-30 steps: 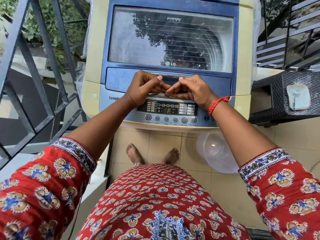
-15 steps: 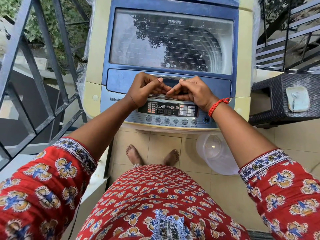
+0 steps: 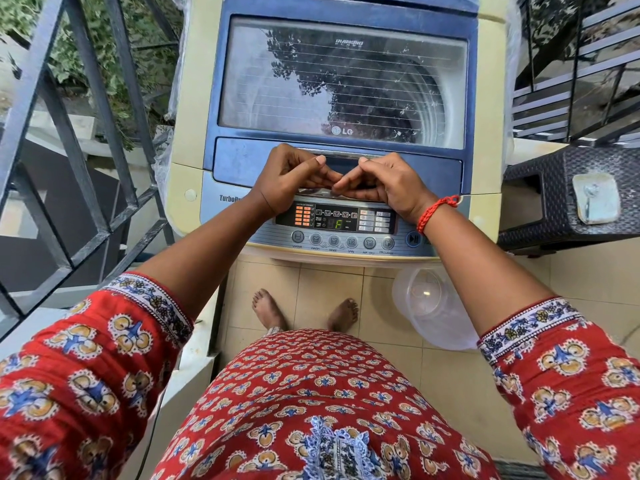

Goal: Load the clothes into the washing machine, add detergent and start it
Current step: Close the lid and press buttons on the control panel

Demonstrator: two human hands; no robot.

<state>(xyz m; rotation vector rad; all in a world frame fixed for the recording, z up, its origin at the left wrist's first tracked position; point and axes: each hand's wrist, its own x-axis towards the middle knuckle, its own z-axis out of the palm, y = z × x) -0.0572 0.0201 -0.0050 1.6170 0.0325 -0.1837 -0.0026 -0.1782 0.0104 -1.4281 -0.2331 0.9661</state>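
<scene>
Metal railing, black wicker stool, plastic tub

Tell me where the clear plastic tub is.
The clear plastic tub sits on the tiled floor below the washing machine's front right corner, right of the person's feet, partly under the right forearm.

"LG" on washing machine lid

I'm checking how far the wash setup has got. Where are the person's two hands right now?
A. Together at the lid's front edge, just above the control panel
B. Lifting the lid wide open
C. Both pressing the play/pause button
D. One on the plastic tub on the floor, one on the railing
A: the left hand and right hand meet fingertip to fingertip at the front edge of the closed lid, above the lit control panel.
</scene>
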